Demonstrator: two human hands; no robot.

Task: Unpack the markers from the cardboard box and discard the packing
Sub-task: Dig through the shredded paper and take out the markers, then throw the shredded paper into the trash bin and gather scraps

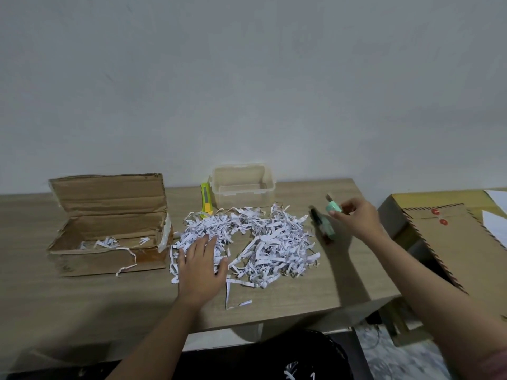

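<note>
Left hand (201,266) flat, fingers spread, pressing on the left part of the shredded paper (263,242) heaped mid-table (82,297). Right hand (356,219) raised at right, fingertips pinching a blurred mint-green marker (333,207) above another marker (325,229) lying there. Cardboard box (109,231) open at left, a few shreds inside.

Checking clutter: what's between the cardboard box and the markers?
Head view: the shredded paper pile fills that stretch of table, with the left hand pressed flat on it.
</note>
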